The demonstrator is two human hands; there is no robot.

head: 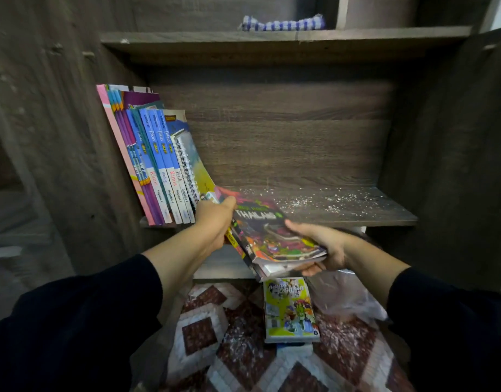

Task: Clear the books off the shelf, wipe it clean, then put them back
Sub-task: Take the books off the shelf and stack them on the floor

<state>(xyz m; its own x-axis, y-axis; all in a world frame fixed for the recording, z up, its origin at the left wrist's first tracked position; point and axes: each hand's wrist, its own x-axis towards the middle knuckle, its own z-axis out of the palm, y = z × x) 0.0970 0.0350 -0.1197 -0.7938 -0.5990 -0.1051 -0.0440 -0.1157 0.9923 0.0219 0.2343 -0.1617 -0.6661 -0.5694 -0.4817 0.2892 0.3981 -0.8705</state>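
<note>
- Shelf (342,213): dark wood-grain board inside a cabinet; its right and middle parts are bare and scattered with pale crumbs or dust (314,198).
- Row of books (158,171): stands at the left end of the shelf, leaning left against the cabinet's side wall; pink and purple covers outermost, then blue-and-white spines, then a spiral-bound notebook (187,165) on the right of the row.
- Stack of comic books (274,239): several thin volumes held tilted at the shelf's front edge, partly over it; the top cover reads "THAILAND".
- Left hand (215,219): fingers curled round the stack's upper left corner, thumb on top, just beside the foot of the leaning row; dark sleeve on the arm.
- Right hand (322,247): grasps the stack's lower right corner, thumb over the cover, fingers beneath; dark sleeve.
- Comic book (290,309): yellow-green cover, lying flat on the patterned mat (209,332) below the shelf, on top of something blue that barely shows.
- Clear plastic bag (348,298): crumpled on the mat, just right of the lying comic book.
- Checked cloth (283,24): blue and white, bunched on the upper shelf (187,38), towards its middle.
</note>
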